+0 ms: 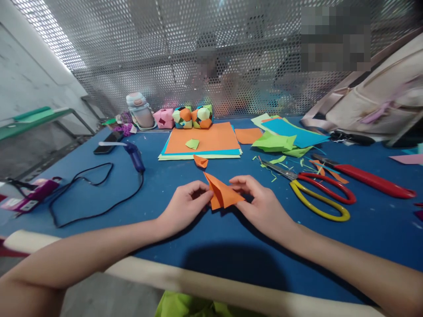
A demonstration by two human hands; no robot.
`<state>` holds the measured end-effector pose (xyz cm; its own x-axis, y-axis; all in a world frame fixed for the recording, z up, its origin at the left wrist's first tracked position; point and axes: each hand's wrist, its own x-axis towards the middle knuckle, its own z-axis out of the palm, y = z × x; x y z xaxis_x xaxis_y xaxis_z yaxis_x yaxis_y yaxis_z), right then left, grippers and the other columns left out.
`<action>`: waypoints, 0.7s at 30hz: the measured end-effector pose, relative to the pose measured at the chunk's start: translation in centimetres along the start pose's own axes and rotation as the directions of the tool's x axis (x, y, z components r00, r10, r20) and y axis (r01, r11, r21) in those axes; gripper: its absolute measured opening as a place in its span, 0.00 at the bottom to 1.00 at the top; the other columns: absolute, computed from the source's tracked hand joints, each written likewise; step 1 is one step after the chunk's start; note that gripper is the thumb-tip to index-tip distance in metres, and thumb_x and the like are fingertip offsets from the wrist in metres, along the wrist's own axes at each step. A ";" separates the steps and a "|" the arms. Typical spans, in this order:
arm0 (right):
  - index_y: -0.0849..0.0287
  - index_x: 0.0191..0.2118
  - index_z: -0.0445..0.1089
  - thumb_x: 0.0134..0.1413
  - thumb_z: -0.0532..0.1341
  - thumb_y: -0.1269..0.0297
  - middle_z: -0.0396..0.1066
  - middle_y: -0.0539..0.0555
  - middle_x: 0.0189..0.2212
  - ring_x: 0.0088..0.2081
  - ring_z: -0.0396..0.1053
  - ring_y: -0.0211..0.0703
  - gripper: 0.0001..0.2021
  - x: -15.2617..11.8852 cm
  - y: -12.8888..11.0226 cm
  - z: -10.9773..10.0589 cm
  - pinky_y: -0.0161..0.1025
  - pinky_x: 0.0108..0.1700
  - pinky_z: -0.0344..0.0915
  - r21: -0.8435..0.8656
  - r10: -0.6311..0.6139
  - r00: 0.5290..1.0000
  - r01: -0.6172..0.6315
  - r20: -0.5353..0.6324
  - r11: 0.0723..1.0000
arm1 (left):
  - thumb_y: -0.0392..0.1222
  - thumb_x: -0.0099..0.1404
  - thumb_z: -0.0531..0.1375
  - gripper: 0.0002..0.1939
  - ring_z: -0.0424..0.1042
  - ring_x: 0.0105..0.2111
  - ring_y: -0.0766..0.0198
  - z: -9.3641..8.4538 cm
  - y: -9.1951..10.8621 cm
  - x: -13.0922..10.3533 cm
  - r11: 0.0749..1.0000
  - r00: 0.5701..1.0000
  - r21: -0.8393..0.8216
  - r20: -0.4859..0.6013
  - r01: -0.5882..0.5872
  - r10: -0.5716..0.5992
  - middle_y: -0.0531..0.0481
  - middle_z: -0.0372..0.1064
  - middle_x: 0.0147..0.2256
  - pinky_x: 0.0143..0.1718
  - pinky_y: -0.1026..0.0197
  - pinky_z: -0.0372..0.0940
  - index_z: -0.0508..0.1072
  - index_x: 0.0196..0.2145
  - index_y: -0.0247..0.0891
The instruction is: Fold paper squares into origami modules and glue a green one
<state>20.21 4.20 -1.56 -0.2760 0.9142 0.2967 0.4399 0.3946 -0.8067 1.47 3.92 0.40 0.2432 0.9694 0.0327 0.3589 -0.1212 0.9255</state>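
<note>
A partly folded piece of orange origami paper [223, 193] is held up just over the blue table, with creases and flaps standing out. My left hand [187, 202] pinches its left edge between thumb and fingers. On the other side, my right hand [259, 200] grips the right corner, its fingertips partly hidden behind the paper. Just beyond lies a small folded orange piece [201, 161]. A small folded green piece [192, 144] rests on a stack of coloured paper sheets [211, 136].
Scissors [297, 178] and a red-handled cutter [373, 178] lie right, near paper scraps and green sheets [276, 141]. Left are a corded blue glue gun [134, 157] and a phone [107, 144]. Paper balls [202, 118] and a bottle [141, 112] stand before a perforated metal screen [158, 57].
</note>
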 end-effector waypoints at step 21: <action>0.58 0.32 0.71 0.50 0.57 0.63 0.72 0.49 0.28 0.29 0.65 0.39 0.08 1.4 0.0 -1.3 0.35 0.32 0.61 -0.009 0.155 0.986 -0.155 0.065 0.988 | 0.36 0.60 0.54 0.01 0.66 0.23 0.71 -0.7 -1.1 0.5 0.949 0.992 0.290 0.059 -0.123 0.110 0.56 0.66 0.24 0.25 0.68 0.60 0.65 0.32 0.37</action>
<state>20.93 5.64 -0.48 -0.2597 0.9564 0.1340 0.4848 0.2491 -0.8384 0.60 4.65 -0.30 0.3338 0.9359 0.1125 0.5720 -0.2960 0.7650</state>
